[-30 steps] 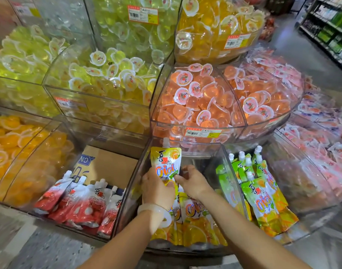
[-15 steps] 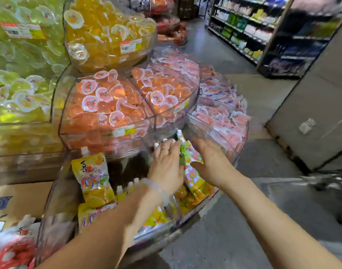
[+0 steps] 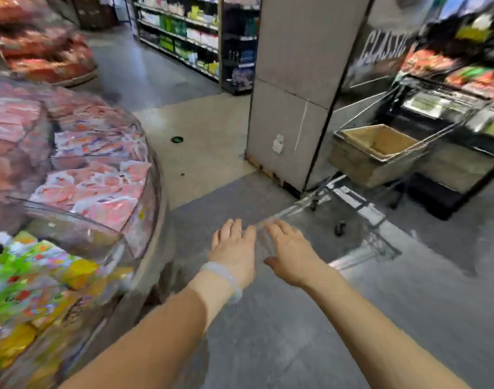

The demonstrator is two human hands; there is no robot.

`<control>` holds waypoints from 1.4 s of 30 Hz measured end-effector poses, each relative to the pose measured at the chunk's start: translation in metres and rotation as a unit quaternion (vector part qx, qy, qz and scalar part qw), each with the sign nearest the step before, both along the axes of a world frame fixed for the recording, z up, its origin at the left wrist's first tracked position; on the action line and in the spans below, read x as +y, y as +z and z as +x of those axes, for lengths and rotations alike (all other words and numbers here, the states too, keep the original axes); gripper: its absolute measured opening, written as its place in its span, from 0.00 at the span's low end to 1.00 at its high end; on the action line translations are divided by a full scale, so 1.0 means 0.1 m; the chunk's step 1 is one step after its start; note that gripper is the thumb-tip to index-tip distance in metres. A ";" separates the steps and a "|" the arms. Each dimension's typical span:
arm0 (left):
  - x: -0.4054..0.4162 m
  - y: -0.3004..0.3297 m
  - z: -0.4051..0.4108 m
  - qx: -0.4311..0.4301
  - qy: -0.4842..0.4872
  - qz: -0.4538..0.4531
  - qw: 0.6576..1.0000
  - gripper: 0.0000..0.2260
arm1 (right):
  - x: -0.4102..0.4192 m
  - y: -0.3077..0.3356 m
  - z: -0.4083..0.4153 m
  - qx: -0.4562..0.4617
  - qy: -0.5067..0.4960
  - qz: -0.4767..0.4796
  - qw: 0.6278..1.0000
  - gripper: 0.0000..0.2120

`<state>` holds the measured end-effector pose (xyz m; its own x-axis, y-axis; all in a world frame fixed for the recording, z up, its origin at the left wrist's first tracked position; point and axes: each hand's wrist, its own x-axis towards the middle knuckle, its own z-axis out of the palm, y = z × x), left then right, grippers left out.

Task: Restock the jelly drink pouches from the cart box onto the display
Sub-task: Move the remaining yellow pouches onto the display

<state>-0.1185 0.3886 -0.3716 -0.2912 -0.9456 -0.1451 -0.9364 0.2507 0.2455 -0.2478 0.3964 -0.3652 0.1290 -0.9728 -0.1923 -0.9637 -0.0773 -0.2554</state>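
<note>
Moved: my view has swung from the display (image 3: 145, 192) toward the cart box (image 3: 375, 153).
Left hand (image 3: 233, 248): fingers straight, empty.
Right hand (image 3: 292, 252): fingers spread, empty.

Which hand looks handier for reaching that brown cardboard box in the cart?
Probably the right hand: empty, open, and on the side nearer the brown cardboard box. The left hand is empty too.

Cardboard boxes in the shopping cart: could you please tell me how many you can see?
1. A single open cardboard box sits in the shopping cart at right, beyond the pillar. Its inside looks empty, though the bottom is hidden.
</note>
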 end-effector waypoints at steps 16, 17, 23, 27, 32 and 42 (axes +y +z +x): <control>-1.88 -0.08 -2.80 0.001 -0.186 0.039 0.982 0.31 | -1.39 -0.15 -2.67 0.001 -0.203 0.028 0.979 0.33; -2.18 -0.08 -3.02 0.001 -0.194 0.037 0.980 0.30 | -1.65 -0.13 -2.89 0.005 -0.215 0.026 0.976 0.32; -3.23 -0.03 -3.76 -0.016 -0.253 0.020 0.967 0.29 | -2.52 -0.02 -3.65 0.021 -0.252 0.009 0.967 0.32; -3.80 -0.10 -4.29 -0.047 -0.290 0.030 0.955 0.29 | -3.04 -0.10 -4.12 0.012 -0.269 0.036 0.962 0.33; -4.64 -0.29 -4.92 -0.055 -0.300 0.042 0.951 0.30 | -3.88 -0.29 -4.82 -0.005 -0.283 0.038 0.958 0.32; -6.64 -0.41 -6.38 -0.069 -0.257 0.048 0.963 0.30 | -5.82 -0.50 -6.44 -0.028 -0.278 0.034 0.960 0.29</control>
<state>-0.7568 -0.2759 -0.4127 -0.6896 -0.6615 -0.2947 -0.7193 0.6729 0.1726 -0.8921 -0.1852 -0.4149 -0.3944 -0.8795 -0.2662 -0.8360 0.4637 -0.2934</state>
